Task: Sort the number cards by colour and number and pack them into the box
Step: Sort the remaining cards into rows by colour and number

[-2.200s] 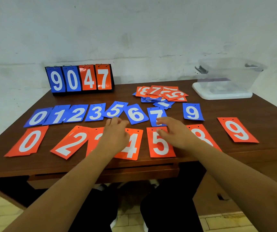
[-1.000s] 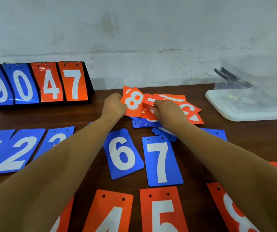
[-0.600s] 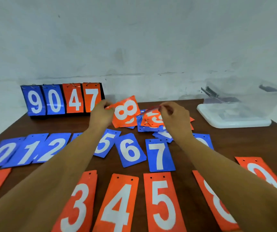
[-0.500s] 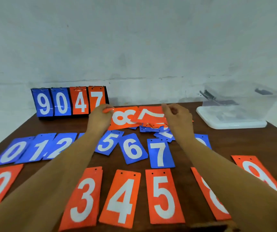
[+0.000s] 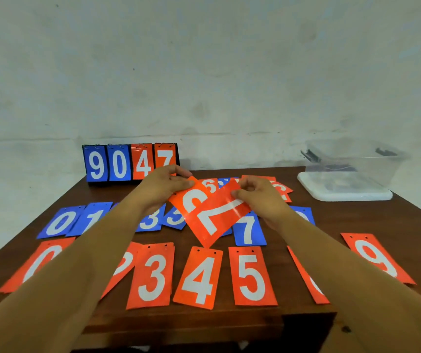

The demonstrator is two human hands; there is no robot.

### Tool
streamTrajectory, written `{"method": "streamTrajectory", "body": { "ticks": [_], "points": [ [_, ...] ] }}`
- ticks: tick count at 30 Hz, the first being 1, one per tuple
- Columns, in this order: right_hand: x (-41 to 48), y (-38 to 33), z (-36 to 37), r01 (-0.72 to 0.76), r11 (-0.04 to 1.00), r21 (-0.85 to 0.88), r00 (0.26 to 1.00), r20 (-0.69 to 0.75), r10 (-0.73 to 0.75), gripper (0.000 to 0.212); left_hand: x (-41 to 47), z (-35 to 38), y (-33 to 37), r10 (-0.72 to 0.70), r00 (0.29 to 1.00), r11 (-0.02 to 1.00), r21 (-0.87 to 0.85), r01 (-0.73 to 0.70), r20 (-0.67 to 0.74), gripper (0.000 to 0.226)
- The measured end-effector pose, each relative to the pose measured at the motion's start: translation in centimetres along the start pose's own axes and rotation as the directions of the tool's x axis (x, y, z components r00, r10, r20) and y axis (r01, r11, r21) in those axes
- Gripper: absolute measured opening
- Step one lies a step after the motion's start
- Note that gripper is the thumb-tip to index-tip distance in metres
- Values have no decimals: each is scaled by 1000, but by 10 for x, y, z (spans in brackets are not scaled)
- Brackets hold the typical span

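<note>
Well, the brown wooden desk (image 5: 357, 220) carries everything. At its far right corner stands a clear plastic box (image 5: 352, 161) on a white lid (image 5: 344, 196). At the far left stands a black flip scoreboard (image 5: 130, 163) that shows blue 9 and 0, then orange 4 and 7. Across the middle of the desk lies a row of blue cards (image 5: 59, 222), and along the near edge lies a row of orange cards (image 5: 199, 277); the arms hide some digits. Between the scoreboard and the box lies a loose pile (image 5: 282, 191) of orange and blue cards. Above the blue row, two orange cards overlap in the air. The orange 7 card (image 5: 219, 212) is on top, tilted, and the right hand (image 5: 260, 197) pinches its far corner in a narrow grip. The other orange card (image 5: 187, 200) lies under it with its digit partly covered, and the left hand (image 5: 162, 188) holds its far left edge, the grip closed on it between thumb and fingers.
</note>
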State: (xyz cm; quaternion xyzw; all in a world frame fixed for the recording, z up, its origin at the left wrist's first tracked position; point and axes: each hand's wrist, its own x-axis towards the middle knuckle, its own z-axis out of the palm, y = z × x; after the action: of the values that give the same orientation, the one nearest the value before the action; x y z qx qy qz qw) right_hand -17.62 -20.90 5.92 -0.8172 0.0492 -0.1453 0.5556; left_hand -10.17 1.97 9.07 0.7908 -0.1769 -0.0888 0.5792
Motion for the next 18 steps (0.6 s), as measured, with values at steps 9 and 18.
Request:
{"method": "streamTrajectory", "body": {
  "ticks": [9, 18],
  "points": [
    [-22, 22, 21, -166, 938, 304, 951, -203, 234, 7, -29, 27, -8, -82, 994, 750, -653, 108, 70, 35],
    [-35, 29, 30, -323, 872, 368, 926, -69, 372, 17, -42, 49, -34, -33, 994, 971, -238, 8, -101, 33]
  ]
}}
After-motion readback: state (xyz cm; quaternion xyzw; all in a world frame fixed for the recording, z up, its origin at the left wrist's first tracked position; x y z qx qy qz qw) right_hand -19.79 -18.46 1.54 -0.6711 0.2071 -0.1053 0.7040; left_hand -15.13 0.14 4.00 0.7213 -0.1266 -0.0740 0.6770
